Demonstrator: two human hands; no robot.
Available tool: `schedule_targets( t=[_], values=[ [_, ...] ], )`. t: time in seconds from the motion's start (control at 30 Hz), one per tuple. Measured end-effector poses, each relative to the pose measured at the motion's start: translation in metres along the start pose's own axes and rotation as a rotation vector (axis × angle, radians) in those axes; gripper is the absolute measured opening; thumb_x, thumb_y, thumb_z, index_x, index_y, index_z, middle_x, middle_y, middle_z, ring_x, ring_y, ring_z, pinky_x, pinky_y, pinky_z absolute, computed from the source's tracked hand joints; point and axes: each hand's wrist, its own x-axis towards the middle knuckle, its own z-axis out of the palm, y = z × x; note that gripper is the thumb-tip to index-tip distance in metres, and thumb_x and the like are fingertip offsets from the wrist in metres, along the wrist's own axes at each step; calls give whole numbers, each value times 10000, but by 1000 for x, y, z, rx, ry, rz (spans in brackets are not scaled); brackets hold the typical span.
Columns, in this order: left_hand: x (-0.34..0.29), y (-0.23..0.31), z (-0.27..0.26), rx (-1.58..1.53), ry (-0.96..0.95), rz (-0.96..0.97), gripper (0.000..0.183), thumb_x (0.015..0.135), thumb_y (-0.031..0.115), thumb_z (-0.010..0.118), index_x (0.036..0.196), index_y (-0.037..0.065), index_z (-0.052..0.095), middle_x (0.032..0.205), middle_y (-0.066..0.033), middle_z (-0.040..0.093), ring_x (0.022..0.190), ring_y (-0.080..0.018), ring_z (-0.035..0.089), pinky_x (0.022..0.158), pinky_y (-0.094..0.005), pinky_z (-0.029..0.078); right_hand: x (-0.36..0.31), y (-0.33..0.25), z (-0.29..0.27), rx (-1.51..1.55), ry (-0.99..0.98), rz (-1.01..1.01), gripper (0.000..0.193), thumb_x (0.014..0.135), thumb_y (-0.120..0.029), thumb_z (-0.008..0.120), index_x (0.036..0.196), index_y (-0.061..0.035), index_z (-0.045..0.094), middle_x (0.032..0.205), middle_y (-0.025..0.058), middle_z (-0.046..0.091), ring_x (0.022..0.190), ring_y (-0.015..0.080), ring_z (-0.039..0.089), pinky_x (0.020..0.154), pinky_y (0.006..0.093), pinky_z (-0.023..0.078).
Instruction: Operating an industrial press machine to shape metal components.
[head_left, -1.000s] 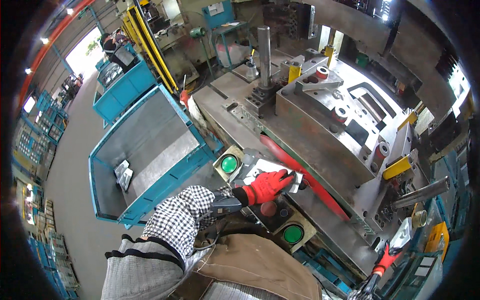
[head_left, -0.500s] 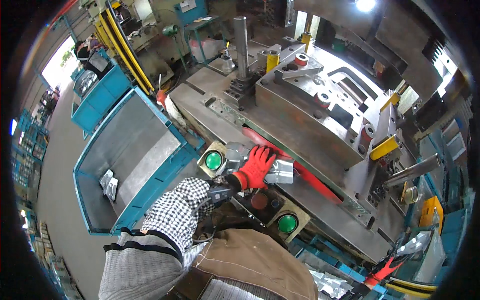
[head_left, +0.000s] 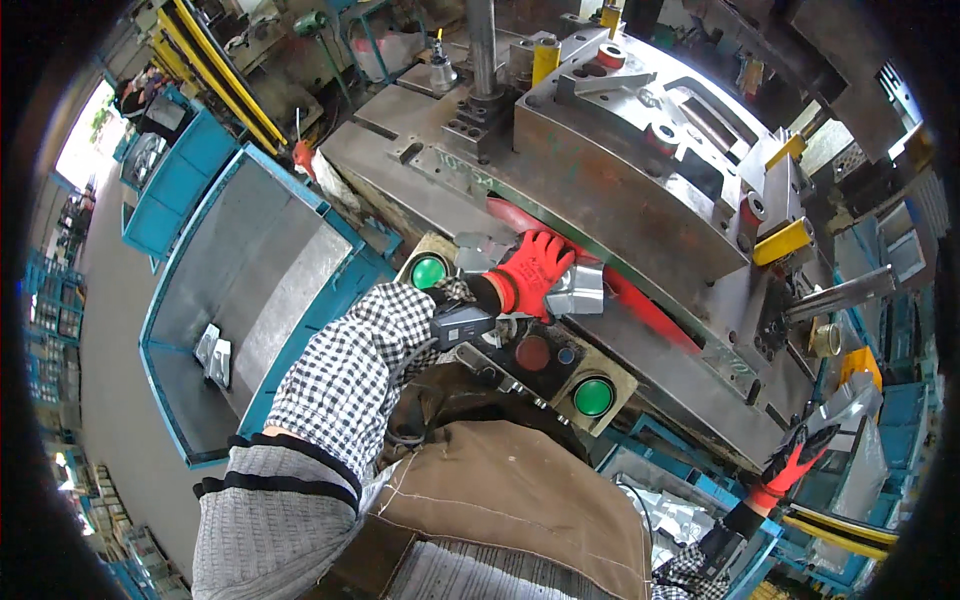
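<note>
My left hand (head_left: 535,273), in a red glove, lies over a bent silver sheet-metal part (head_left: 578,290), its fingers curled on it. That part rests on the front ledge of the press bed, against a long red bar (head_left: 645,312); the palm hides its middle. At the lower right, my right hand (head_left: 793,467), gloved in red and black, grips a second shaped sheet-metal part (head_left: 845,405) at its fingertips. Closest to my left hand is a button box with a green button (head_left: 428,271), a dark red button (head_left: 532,352) and another green button (head_left: 593,397).
A large steel die (head_left: 630,190) with upright guide posts (head_left: 482,50) fills the press. To the left stands a blue bin (head_left: 290,370) holding a few metal parts (head_left: 214,357). More silver parts (head_left: 680,517) lie in a blue container at lower right. A yellow-black rail (head_left: 840,533) runs nearby.
My right hand has risen with its metal part, and more of its forearm shows. My left hand stays on its part. The whole view has shifted a little.
</note>
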Motion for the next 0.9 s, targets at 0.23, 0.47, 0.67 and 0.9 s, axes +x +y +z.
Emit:
schedule_targets(
  t=[0.23,0.47,0.67,0.9],
  values=[
    [-17,9,10,-42,149,-36,1184,496,521,882,1462,-19,459,1424,-280,463,1344,-460,432,1134,-621,305,-20,-3,18,42,14,-31,796,981,-170,658,1643,-25,240,1678,168,283,1509,301,323,1250,440,234],
    [-47,-19,-6,19,-16,-84,1189,514,526,890,1491,9,451,1440,-284,466,1357,-461,428,1139,-637,296,-32,22,-1,168,37,104,846,970,-282,671,1644,-26,230,1670,171,288,1496,299,341,1240,452,260],
    [-56,-9,6,135,-134,-77,1302,467,528,931,1556,72,382,1467,-263,459,1391,-468,410,1164,-666,266,-45,-4,4,-89,-77,-99,928,895,-246,736,1643,-26,232,1681,179,275,1529,307,291,1265,452,190],
    [-64,-17,0,157,-152,-108,1252,483,476,941,1559,144,394,1465,-248,464,1376,-476,414,1150,-676,273,-14,-135,109,133,-477,-166,1243,611,-228,915,1629,1,240,1639,190,344,1522,310,321,1252,444,220]
  ],
)
